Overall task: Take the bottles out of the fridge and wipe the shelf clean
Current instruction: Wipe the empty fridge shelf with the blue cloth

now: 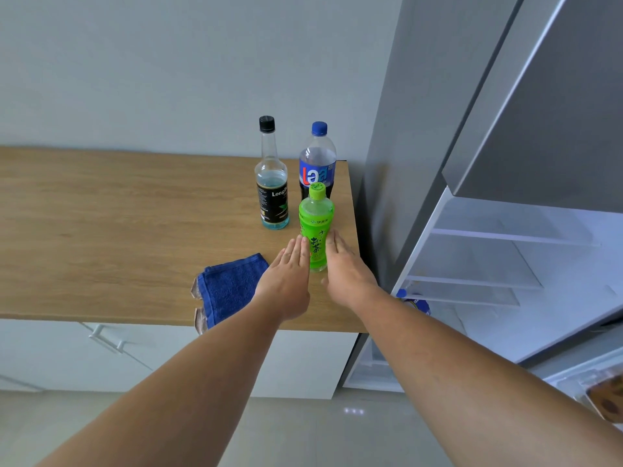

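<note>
Bare left hand [288, 281] and right hand [347, 269] on long bare forearms [455, 358]

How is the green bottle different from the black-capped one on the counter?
The green bottle is shorter, with a green cap and wrap; the black-capped bottle is taller, clear, part-filled with blue liquid. The green bottle stands between the left hand and right hand; the black-capped bottle stands untouched farther back. Both are upright and capped on the counter.
</note>
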`<state>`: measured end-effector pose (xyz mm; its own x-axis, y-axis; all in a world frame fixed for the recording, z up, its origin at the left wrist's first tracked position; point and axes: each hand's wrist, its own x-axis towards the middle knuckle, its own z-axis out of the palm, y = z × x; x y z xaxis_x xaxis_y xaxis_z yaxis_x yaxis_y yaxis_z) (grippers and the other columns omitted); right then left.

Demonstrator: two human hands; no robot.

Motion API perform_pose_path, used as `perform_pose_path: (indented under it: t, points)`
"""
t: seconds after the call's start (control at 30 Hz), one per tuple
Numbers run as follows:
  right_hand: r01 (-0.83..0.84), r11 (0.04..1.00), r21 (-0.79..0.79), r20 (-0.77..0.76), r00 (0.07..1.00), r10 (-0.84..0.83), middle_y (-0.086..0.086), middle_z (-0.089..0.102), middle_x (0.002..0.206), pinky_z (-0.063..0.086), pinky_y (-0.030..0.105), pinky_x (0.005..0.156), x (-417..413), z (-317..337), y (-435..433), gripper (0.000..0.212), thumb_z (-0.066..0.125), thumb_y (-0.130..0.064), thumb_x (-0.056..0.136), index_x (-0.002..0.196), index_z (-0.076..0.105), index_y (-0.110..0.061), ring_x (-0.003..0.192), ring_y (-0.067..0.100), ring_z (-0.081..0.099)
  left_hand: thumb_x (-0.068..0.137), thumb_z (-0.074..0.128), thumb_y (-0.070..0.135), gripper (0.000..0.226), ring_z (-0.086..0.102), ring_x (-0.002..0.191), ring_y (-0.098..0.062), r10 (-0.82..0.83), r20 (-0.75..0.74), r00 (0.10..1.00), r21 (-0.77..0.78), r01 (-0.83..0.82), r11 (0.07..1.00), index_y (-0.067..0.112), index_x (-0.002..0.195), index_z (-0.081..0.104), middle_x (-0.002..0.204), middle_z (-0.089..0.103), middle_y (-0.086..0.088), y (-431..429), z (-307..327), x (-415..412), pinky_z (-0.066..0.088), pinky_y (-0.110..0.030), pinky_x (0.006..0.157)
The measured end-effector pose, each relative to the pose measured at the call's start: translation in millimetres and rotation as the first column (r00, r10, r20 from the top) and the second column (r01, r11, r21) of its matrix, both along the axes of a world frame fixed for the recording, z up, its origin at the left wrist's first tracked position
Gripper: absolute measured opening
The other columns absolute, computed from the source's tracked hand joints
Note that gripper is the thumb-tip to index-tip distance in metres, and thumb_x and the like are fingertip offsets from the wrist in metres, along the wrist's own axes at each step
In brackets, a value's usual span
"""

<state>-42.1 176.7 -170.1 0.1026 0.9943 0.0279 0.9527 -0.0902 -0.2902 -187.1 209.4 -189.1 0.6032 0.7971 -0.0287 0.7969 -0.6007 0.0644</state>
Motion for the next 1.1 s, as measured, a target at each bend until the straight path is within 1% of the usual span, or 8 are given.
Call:
perform_pose_path:
  t: [0.17, 0.27, 0.37, 0.53, 0.73, 0.9, 1.0, 1.1]
  points:
    - [-0.019, 0.999, -0.034, 0.026, 0.999, 0.02, 0.006, 0.003, 0.165, 0.016, 0.032, 0.122, 8, 8, 16, 0.094, 0.064, -0.013, 0.09, 0.157, -0.002, -0.012, 0.152, 0.019, 0.009, 0.084, 0.047, 0.014, 0.094, -0.014, 0.149, -0.019, -0.004, 0.036, 0.999, -0.06, 0.006, 0.998, 0.008, 0.153, -0.017, 0.163, -0.015, -0.008, 22, 6, 0, 0.002, -0.037, 0.123]
    - [0.034, 0.998, -0.047, -0.022, 0.999, -0.035, 0.007, 0.03, 0.157, 0.033, 0.036, 0.115, 8, 5, 16, 0.08, 0.064, -0.021, 0.088, 0.154, 0.019, -0.013, 0.143, 0.027, 0.033, 0.09, 0.043, 0.021, 0.086, -0.012, 0.15, -0.017, 0.006, 0.069, 0.998, -0.067, -0.002, 0.998, 0.013, 0.154, -0.013, 0.164, -0.011, -0.005, 35, 10, -17, 0.001, -0.039, 0.123]
    - [0.168, 0.982, -0.083, -0.149, 0.973, -0.179, 0.009, 0.06, 0.122, 0.048, 0.037, 0.093, -17, -11, -5, 0.047, 0.061, -0.036, 0.089, 0.13, 0.05, -0.015, 0.115, 0.03, 0.057, 0.1, 0.034, 0.034, 0.073, -0.008, 0.151, -0.021, 0.223, 0.064, 0.973, -0.103, -0.216, 0.971, 0.012, 0.156, -0.007, 0.165, -0.005, -0.006, 43, -2, -59, 0.002, -0.044, 0.123]
    - [0.152, 0.977, -0.149, -0.364, 0.91, -0.198, 0.001, 0.056, 0.114, 0.048, 0.04, 0.093, -94, -39, -20, 0.039, 0.056, -0.048, 0.089, 0.112, 0.056, -0.016, 0.111, 0.024, 0.052, 0.098, 0.032, 0.053, 0.079, 0.016, 0.146, -0.039, 0.599, -0.08, 0.797, -0.244, -0.599, 0.763, 0.006, 0.155, 0.004, 0.16, 0.018, -0.018, 36, -40, -130, 0.021, -0.052, 0.116]
    - [0.266, 0.954, -0.136, -0.437, 0.848, -0.299, 0.001, 0.054, 0.124, 0.047, 0.035, 0.095, -128, -50, 0, 0.04, 0.055, -0.014, 0.092, 0.132, 0.051, -0.022, 0.117, 0.022, 0.052, 0.096, 0.047, 0.014, 0.04, 0.05, 0.104, -0.031, 0.564, 0.229, 0.793, -0.221, -0.522, 0.824, 0.012, 0.135, 0.036, 0.118, 0.042, -0.011, 16, -39, -125, 0.045, -0.039, 0.075]
    - [0.229, 0.968, -0.102, -0.445, 0.86, -0.251, 0.001, 0.052, 0.129, 0.047, 0.032, 0.091, -116, -50, -13, 0.059, 0.046, 0.002, 0.085, 0.136, 0.051, -0.026, 0.117, 0.023, 0.052, 0.085, 0.041, -0.002, 0.075, 0.057, 0.077, -0.025, 0.682, 0.395, 0.616, -0.53, -0.453, 0.717, 0.027, 0.15, 0.017, 0.102, 0.052, -0.009, 5, -24, -107, 0.044, -0.033, 0.055]
    - [0.189, 0.977, -0.097, -0.381, 0.9, -0.212, 0.003, 0.047, 0.128, 0.045, 0.03, 0.081, -85, -46, -38, 0.052, 0.045, 0.005, 0.084, 0.128, 0.056, -0.022, 0.11, 0.025, 0.052, 0.081, 0.047, 0.003, 0.042, 0.059, 0.076, -0.027, 0.671, 0.378, 0.638, -0.605, -0.379, 0.701, 0.016, 0.121, 0.05, 0.092, 0.063, -0.008, -9, -18, -80, 0.051, -0.038, 0.06]
    - [0.152, 0.987, -0.048, -0.356, 0.921, -0.159, 0.007, 0.049, 0.122, 0.046, 0.031, 0.083, -39, -42, -69, 0.039, 0.049, -0.001, 0.087, 0.119, 0.062, -0.019, 0.106, 0.027, 0.053, 0.082, 0.05, 0.003, 0.043, 0.06, 0.087, -0.023, 0.58, 0.452, 0.678, -0.597, -0.253, 0.761, 0.022, 0.121, 0.059, 0.104, 0.065, -0.002, -38, -13, -34, 0.046, -0.031, 0.064]
